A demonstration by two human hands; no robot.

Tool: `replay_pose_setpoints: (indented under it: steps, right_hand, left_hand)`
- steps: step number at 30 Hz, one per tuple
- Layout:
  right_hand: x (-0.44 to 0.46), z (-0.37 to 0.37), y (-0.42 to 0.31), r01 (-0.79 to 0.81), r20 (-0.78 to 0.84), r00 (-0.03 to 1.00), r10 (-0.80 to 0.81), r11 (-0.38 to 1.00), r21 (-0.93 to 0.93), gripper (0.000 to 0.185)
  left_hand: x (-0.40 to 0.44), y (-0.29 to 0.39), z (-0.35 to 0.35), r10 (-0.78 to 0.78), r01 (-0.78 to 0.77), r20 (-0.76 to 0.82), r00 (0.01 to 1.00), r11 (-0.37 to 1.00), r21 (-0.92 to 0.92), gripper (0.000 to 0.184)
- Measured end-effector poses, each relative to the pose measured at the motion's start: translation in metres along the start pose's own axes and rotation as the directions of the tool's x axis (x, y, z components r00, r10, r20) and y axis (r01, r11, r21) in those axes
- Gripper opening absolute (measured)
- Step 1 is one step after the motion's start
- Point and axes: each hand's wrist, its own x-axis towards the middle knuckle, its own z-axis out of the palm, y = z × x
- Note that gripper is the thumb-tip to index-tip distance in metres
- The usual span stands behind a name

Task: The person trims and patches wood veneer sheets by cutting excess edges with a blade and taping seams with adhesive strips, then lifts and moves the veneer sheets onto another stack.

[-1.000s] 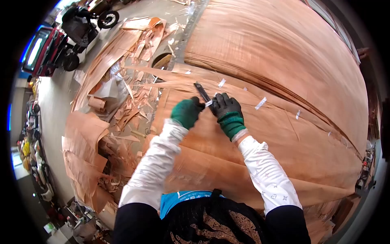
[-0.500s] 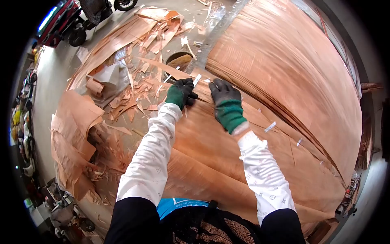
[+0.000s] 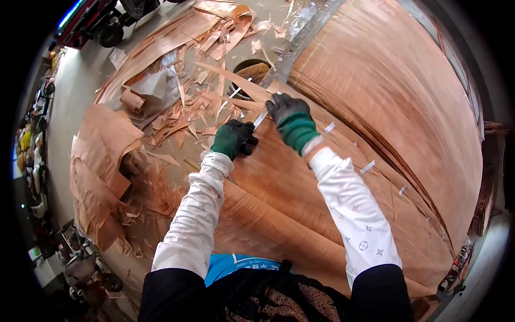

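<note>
Nearest the camera, dark clothing (image 3: 289, 300) and a blue printed item (image 3: 241, 263) show at the person's waist. Both forearms wear white patterned sleeves (image 3: 357, 214) and reach forward over a thin reddish-brown wood sheet (image 3: 289, 182), which lies in front of the body with a broad fold along its near part.

The left hand (image 3: 234, 138), in a green and black glove, is at the sheet's left edge. Its fingers are curled closed, gripping a short white strip (image 3: 260, 119) that extends toward the other hand. The right hand (image 3: 292, 119), gloved likewise, is just beyond, palm down, with bent fingertips at the sheet's far left corner; whether it grips anything cannot be told.

To the right of the hands, white tape pieces (image 3: 368, 167) are spaced in a diagonal row on the sheet. Beside this row rise the layered edges of a large wood stack (image 3: 386, 80).

Past the left hand, a round container (image 3: 242, 65) holds brown matter. Wood scraps (image 3: 174, 129) litter the floor to the left. Farthest off, at upper left, is a partly visible red vehicle (image 3: 86, 24).
</note>
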Motion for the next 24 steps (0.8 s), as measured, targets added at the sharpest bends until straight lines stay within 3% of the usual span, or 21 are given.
replay_pose_setpoints:
  steps: [1, 2, 4, 5, 6, 9, 12, 14, 19, 20, 24]
  right_hand:
    - [-0.002, -0.004, -0.007, 0.032, -0.097, 0.995, -0.029, 0.999, 0.030, 0.034]
    - [-0.010, -0.009, -0.021, 0.037, 0.125, 0.991, -0.043, 0.998, 0.049, 0.036]
    - [-0.018, -0.009, -0.031, -0.063, 0.081, 0.995, 0.053, 0.990, 0.127, 0.037]
    - [-0.020, -0.008, -0.034, -0.108, 0.062, 0.993, 0.099, 0.980, 0.168, 0.037]
    - [-0.017, -0.026, -0.034, -0.101, 0.170, 0.982, 0.078, 0.987, 0.128, 0.037]
    - [-0.013, -0.025, -0.038, -0.207, 0.235, 0.961, 0.146, 0.943, 0.259, 0.038]
    - [-0.007, -0.012, -0.048, -0.061, 0.254, 0.966, 0.042, 0.996, 0.069, 0.039]
    - [-0.010, -0.016, -0.050, -0.080, 0.252, 0.966, 0.054, 0.992, 0.094, 0.039]
    - [-0.015, -0.020, -0.043, -0.128, 0.297, 0.952, 0.077, 0.980, 0.155, 0.042]
    - [-0.015, -0.014, -0.045, -0.056, 0.258, 0.965, 0.048, 0.998, 0.025, 0.042]
    - [-0.013, -0.026, -0.043, -0.060, 0.254, 0.966, 0.040, 0.996, 0.072, 0.043]
  left_hand:
    - [0.001, -0.003, 0.000, 0.002, -0.002, 0.000, 1.000, 1.000, -0.014, 0.034]
    - [-0.001, -0.007, -0.001, 0.024, -0.023, 0.015, 1.000, 0.997, -0.068, 0.034]
    - [-0.003, -0.009, -0.002, 0.073, -0.065, 0.041, 0.996, 0.985, -0.161, 0.035]
    - [-0.004, -0.009, -0.003, 0.068, -0.063, 0.037, 0.997, 0.990, -0.125, 0.035]
    - [-0.010, -0.005, -0.003, 0.059, -0.056, 0.037, 0.998, 0.995, -0.084, 0.035]
    - [-0.018, 0.004, 0.000, 0.073, -0.073, 0.036, 0.997, 0.997, 0.001, 0.035]
    - [-0.022, 0.008, -0.004, 0.118, -0.124, 0.092, 0.989, 0.991, 0.059, 0.035]
    - [-0.016, 0.004, -0.008, 0.096, -0.102, 0.133, 0.986, 0.994, 0.035, 0.035]
    - [-0.027, -0.004, -0.020, 0.055, -0.056, 0.028, 0.998, 0.998, 0.024, 0.035]
    - [-0.026, -0.011, -0.022, 0.060, -0.059, 0.028, 0.998, 0.998, -0.006, 0.035]
    - [-0.021, -0.018, -0.021, 0.016, -0.016, 0.001, 1.000, 0.999, -0.047, 0.031]
